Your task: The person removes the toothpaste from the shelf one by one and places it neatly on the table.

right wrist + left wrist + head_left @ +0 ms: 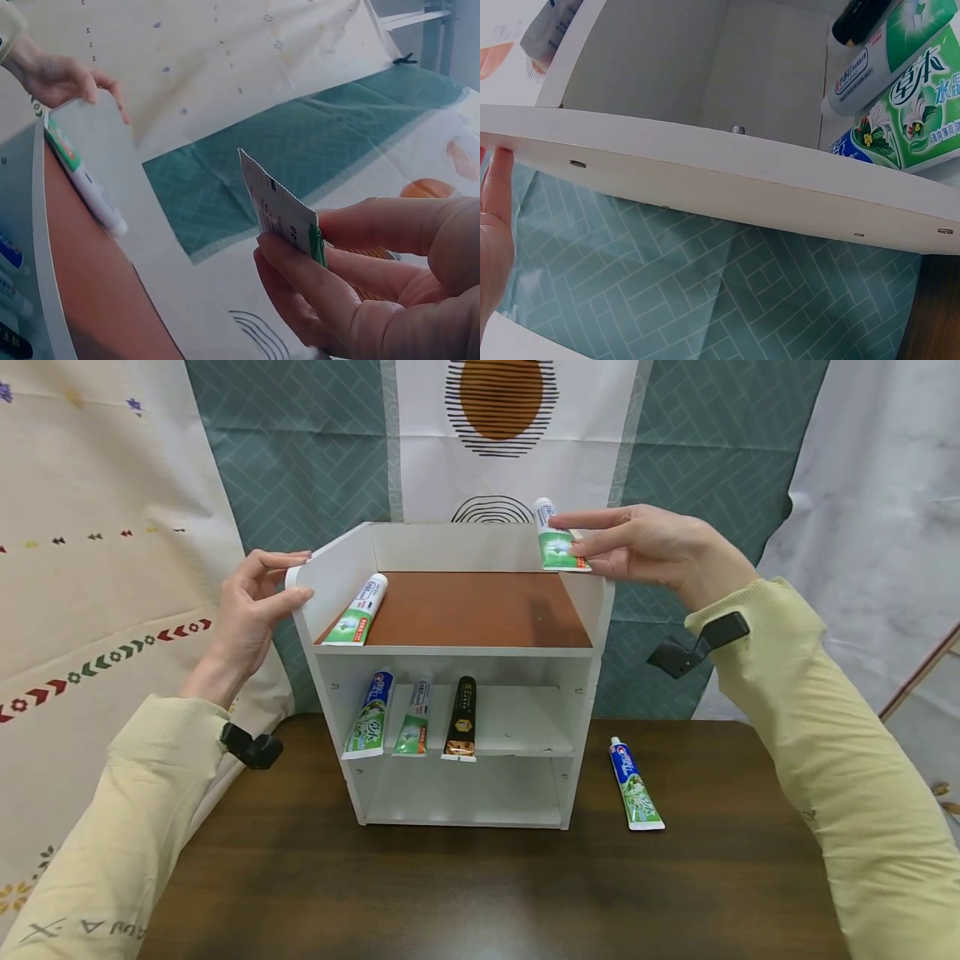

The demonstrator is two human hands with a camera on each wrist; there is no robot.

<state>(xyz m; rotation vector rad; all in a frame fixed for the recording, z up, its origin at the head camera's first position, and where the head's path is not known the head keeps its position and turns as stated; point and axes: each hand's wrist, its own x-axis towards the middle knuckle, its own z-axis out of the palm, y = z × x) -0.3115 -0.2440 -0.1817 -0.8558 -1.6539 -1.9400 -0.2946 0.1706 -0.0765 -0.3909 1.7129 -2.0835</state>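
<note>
My right hand (pixel 660 547) pinches a green-and-white toothpaste tube (pixel 558 550) between thumb and fingers, above the right end of a white shelf unit's (pixel 468 545) top level. The tube's cap points up, and its flat crimped end shows in the right wrist view. With my left hand (pixel 251 602) I hold the upper edge of the unit's left side panel, thumb toward the front. Another green-and-white toothpaste tube (pixel 358 612) lies at the left of the brown top shelf (pixel 465 610), leaning along that panel.
On the middle shelf lie a blue-and-green tube (pixel 371 714), a smaller green-and-white tube (pixel 415 718) and a black tube (pixel 461 718), side by side. A blue-and-green tube (pixel 636 785) lies on the dark wooden table (pixel 480 893), right of the unit. Patterned cloth (pixel 300 452) hangs behind.
</note>
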